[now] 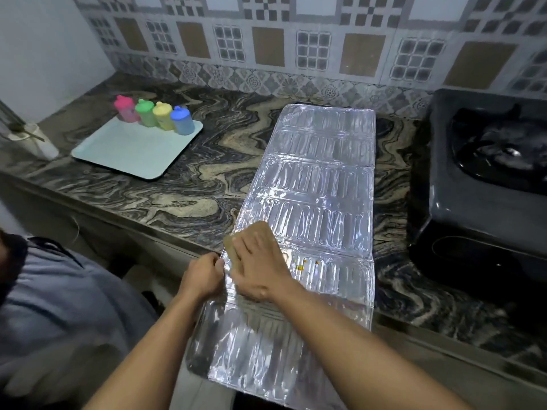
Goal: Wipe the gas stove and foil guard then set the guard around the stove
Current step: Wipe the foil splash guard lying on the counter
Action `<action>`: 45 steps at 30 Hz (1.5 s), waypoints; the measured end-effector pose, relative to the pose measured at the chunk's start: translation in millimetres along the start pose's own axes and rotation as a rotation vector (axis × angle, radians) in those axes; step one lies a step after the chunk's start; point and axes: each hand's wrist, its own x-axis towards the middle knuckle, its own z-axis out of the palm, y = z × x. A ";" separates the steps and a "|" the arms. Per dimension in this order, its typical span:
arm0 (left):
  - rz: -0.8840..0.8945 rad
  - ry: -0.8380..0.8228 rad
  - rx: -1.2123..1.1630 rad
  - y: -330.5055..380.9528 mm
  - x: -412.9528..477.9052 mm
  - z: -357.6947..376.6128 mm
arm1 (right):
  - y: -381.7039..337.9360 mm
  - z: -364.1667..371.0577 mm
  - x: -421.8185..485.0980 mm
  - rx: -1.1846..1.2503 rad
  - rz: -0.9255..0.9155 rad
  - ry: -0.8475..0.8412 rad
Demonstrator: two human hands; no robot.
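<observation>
The silver foil guard (319, 184) lies unfolded flat across the marbled counter, its near end hanging over the front edge. My left hand (204, 276) pinches the guard's left edge. My right hand (260, 267) presses a tan cloth (254, 232) flat onto the foil near that edge. Small yellow-orange spots (302, 266) mark the foil just right of my right hand. The black gas stove (479, 179) sits at the right, apart from the guard.
A pale blue tray (133, 149) at the back left carries several coloured bottles (154, 115). A white cylinder (35, 140) stands at the far left. A patterned tile wall (281, 48) runs behind. Bare counter (207, 161) lies between tray and guard.
</observation>
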 end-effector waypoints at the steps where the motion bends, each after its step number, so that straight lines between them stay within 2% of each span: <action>1: 0.014 0.011 -0.015 -1.7 -0.1 1.3 | -1.2 9.6 -1.9 -0.051 0.019 -0.040; 5: 0.051 0.019 -0.071 -9.5 1.6 5.3 | -5.6 23.9 -2.0 -0.139 0.044 0.065; 11: 0.077 0.088 -0.120 -16.6 1.7 15.7 | -2.4 40.8 5.6 -0.207 0.037 0.078; 19: 0.025 0.137 -0.119 -10.8 0.3 20.1 | 23.5 36.8 -17.1 -0.189 0.023 0.100; 29: -0.004 0.123 -0.064 -4.7 -5.3 12.9 | 74.5 12.5 -73.3 -0.140 0.179 0.062; 39: 0.007 0.106 -0.050 -3.1 -8.2 11.6 | 117.8 -0.6 -122.9 -0.140 0.320 0.134; 45: -0.008 0.099 -0.035 -1.7 -8.1 12.5 | 131.7 -5.8 -133.9 -0.096 0.369 0.108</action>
